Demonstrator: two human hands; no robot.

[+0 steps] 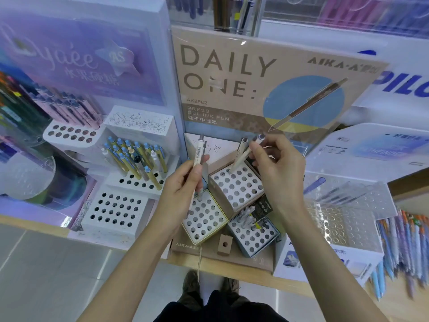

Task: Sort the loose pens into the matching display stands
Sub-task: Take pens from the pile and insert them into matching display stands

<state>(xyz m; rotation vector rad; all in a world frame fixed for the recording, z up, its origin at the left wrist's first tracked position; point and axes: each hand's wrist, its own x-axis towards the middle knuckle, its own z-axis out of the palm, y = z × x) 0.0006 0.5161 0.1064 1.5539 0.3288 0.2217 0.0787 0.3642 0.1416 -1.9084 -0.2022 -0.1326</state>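
At the tan DAILY ONE stand (pixel 232 84), both hands were engaged in the insertion step. The left hand (pixel 183 184) gripped a cream pen (pixel 196 156) at mid-barrel, fingers curled round it. The pen was held near upright, with its tip at or just above a back-row hole of the yellow-rimmed block (pixel 209 219); whether the tip had entered could not be told. The right hand (pixel 276 163) pinched a blue-topped pen (pixel 256 141) near its upper end between thumb and fingertips. That pen slanted down toward the back corner of the brown-rimmed block (pixel 236 187). A grey-topped pen (pixel 240 149) leaned just beside it, apparently seated in that corner.

Judged status: early, since nearly all holes in both blocks were unfilled.

Next move, as judged:
1. Align each tip over a free hole.
2. Bring the barrel in line with the hole before lowering, since a slanted pen may catch on the rim.
3. Release only once the pen stands unsupported.
4. Keep the right-hand pen off its neighbour, which could be knocked askew.
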